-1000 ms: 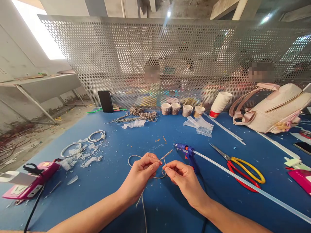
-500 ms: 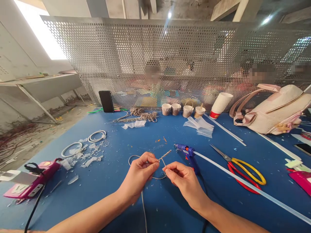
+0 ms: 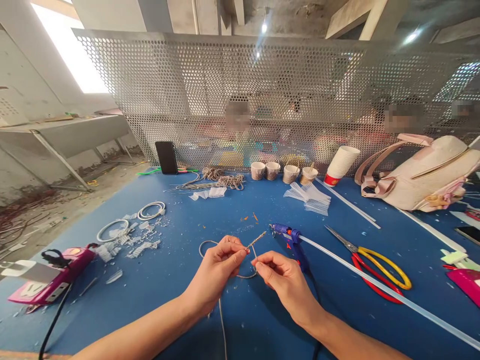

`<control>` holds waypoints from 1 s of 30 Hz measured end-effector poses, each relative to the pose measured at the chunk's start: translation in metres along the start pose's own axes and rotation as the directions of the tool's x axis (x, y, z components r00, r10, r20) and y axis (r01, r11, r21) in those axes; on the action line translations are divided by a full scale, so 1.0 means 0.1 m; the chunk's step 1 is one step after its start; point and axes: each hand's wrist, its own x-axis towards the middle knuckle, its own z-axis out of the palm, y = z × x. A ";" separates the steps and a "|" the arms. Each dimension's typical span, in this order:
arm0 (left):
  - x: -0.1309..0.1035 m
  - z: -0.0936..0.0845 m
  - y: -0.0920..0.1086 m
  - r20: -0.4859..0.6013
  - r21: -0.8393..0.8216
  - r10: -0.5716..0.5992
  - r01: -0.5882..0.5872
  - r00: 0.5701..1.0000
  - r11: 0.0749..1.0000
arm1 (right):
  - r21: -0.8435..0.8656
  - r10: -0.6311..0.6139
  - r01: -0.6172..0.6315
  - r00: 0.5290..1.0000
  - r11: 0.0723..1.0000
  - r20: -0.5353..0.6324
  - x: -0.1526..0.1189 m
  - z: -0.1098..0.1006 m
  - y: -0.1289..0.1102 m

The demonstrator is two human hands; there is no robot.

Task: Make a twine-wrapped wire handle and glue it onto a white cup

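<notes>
Over the middle of the blue table, my left hand (image 3: 219, 265) pinches the lower end of a thin stick wrapped in cord (image 3: 257, 240), its tip pointing up and right. My right hand (image 3: 281, 277) pinches a grey-beige cord (image 3: 254, 253) that runs down from the wrapped stick. The rest of the cord loops behind my left hand and trails down toward the table's front. Just beyond my right hand lies a blue glue gun (image 3: 287, 232) with a long clear glue stick (image 3: 348, 265) in its back. What lies under my fingertips is hidden.
Scissors with red and yellow handles (image 3: 375, 265) lie to the right. A pink power strip (image 3: 63, 280), white rings (image 3: 112, 231) and plastic scraps are at left. Along the perforated screen (image 3: 210, 90) stand a phone (image 3: 166, 157), cord bundles (image 3: 228, 180), paper cups (image 3: 290, 174) and a backpack (image 3: 423, 172). People sit behind it.
The whole view has shifted slightly down and right. My hands keep nearly the same pose, both still pinching the stick and cord.
</notes>
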 end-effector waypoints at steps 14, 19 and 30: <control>0.03 -0.02 -0.05 -0.025 -0.104 -0.057 0.054 0.998 0.993 | -0.007 0.000 0.000 1.000 1.000 0.001 0.00 -0.01 0.01; 0.03 -0.01 -0.03 -0.053 -0.135 -0.058 0.050 0.997 0.990 | -0.015 0.002 -0.002 1.000 1.000 -0.004 -0.01 -0.01 0.00; 0.05 -0.04 -0.09 -0.009 -0.162 -0.036 0.034 0.999 0.986 | 0.000 -0.005 0.005 1.000 1.000 -0.006 0.01 -0.02 0.06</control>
